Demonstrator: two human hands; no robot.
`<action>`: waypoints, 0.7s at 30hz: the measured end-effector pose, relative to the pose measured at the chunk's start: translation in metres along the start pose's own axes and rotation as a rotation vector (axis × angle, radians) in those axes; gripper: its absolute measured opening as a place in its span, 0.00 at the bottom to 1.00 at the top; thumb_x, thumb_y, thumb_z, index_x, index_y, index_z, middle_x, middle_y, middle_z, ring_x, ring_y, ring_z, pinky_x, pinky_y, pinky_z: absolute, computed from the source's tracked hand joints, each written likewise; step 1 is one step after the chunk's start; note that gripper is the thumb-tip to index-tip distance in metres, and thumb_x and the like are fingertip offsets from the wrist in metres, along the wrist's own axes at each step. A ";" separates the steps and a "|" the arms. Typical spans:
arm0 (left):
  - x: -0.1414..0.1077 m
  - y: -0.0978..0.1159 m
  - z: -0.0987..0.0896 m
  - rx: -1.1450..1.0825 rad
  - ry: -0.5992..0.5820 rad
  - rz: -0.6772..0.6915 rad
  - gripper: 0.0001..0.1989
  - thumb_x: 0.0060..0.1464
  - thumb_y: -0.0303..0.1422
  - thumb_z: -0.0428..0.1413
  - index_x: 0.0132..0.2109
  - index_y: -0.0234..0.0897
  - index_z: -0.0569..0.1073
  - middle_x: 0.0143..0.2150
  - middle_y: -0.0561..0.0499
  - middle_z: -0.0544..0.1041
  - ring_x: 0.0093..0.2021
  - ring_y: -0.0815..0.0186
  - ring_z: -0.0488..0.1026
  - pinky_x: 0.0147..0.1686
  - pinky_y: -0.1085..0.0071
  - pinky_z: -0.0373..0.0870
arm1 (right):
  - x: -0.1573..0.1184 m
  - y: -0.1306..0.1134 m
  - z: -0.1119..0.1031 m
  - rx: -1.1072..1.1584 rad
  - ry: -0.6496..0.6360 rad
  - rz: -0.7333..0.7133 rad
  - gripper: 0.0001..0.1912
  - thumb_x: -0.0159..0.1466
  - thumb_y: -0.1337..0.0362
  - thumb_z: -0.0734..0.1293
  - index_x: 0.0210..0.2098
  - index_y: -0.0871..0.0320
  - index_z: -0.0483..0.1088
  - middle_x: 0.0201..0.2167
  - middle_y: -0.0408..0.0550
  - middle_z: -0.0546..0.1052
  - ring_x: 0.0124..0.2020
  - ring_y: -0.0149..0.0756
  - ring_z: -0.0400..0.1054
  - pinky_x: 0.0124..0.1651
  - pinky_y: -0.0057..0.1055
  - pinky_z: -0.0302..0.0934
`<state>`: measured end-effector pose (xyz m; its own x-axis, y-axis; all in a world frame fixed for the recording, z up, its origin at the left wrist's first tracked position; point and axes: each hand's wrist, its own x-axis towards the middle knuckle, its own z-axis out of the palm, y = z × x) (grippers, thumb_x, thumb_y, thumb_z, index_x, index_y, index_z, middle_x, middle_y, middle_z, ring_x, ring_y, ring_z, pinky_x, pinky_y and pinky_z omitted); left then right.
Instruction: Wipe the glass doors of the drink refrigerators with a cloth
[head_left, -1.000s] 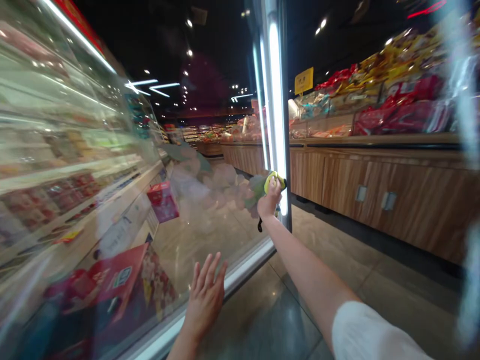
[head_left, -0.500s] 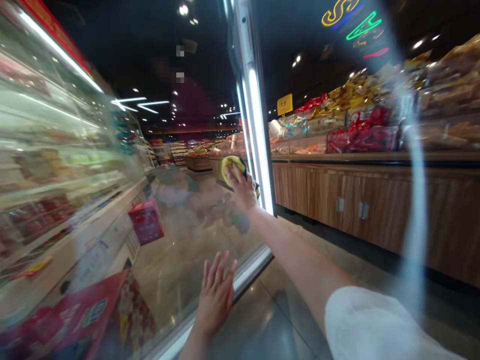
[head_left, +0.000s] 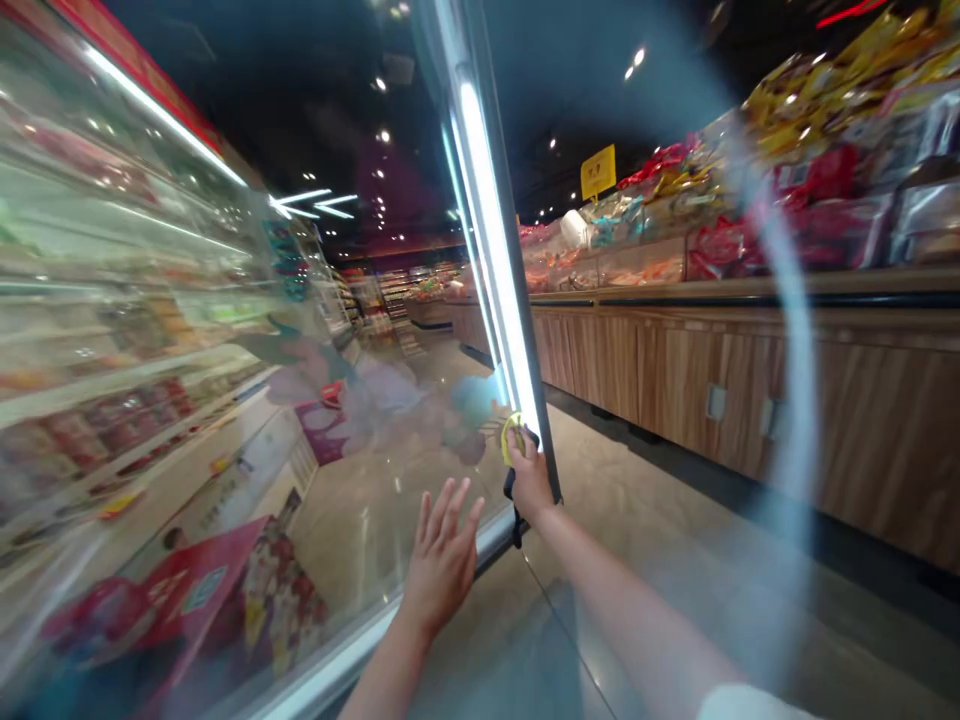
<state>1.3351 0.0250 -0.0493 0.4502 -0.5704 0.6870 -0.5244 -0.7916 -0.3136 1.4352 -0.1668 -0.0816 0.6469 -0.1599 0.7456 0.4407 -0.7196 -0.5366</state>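
A tall glass door [head_left: 375, 420] with a bright lit strip along its right edge stands in front of me. My right hand [head_left: 529, 478] is closed on a yellow round pad [head_left: 511, 440] with black parts, near the lower end of the lit strip. A black strap hangs below that hand. Lower and to the left, my left hand [head_left: 444, 560] has its fingers spread against or just before the glass, above the door's bottom frame [head_left: 367, 640]. Nothing shows in it.
Shelves of packaged goods [head_left: 112, 410] line the left side, partly seen as a reflection or through glass. A red box [head_left: 202, 585] lies low at the left. Wooden cabinets [head_left: 660, 370] topped with bagged goods run along the right, beside a yellow price sign [head_left: 598, 173].
My right hand has moved down and right with the yellow pad, from the glass to the lit edge. My left hand stays spread in nearly the same place. The view has shifted.
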 end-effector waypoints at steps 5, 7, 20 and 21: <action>0.024 0.003 0.006 -0.008 -0.016 0.015 0.27 0.58 0.28 0.55 0.64 0.42 0.70 0.71 0.45 0.65 0.76 0.56 0.48 0.75 0.50 0.40 | 0.060 0.005 -0.057 0.183 0.230 -0.066 0.38 0.59 0.79 0.54 0.67 0.53 0.64 0.65 0.53 0.67 0.66 0.43 0.61 0.68 0.46 0.59; 0.039 0.002 0.009 -0.009 -0.017 0.008 0.28 0.58 0.29 0.55 0.66 0.42 0.68 0.71 0.45 0.64 0.76 0.56 0.48 0.75 0.50 0.41 | 0.115 -0.008 -0.077 0.235 0.370 -0.062 0.39 0.62 0.77 0.54 0.72 0.54 0.55 0.69 0.54 0.60 0.71 0.42 0.54 0.71 0.49 0.54; 0.109 -0.014 -0.027 0.065 0.059 -0.057 0.26 0.57 0.30 0.57 0.62 0.42 0.71 0.71 0.47 0.64 0.76 0.57 0.48 0.75 0.54 0.39 | 0.188 -0.019 -0.072 0.594 0.222 0.145 0.29 0.68 0.57 0.58 0.66 0.57 0.62 0.60 0.59 0.73 0.61 0.50 0.68 0.62 0.54 0.63; 0.119 -0.017 -0.033 0.076 0.067 -0.044 0.25 0.57 0.30 0.57 0.62 0.42 0.71 0.71 0.47 0.64 0.76 0.58 0.48 0.75 0.55 0.38 | 0.215 -0.031 -0.080 0.627 0.218 0.142 0.29 0.67 0.58 0.59 0.66 0.57 0.63 0.60 0.59 0.73 0.62 0.50 0.68 0.63 0.54 0.62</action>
<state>1.3734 -0.0219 0.0594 0.4210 -0.5207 0.7427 -0.4475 -0.8315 -0.3292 1.5105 -0.2329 0.1266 0.6139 -0.4043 0.6780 0.6807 -0.1638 -0.7140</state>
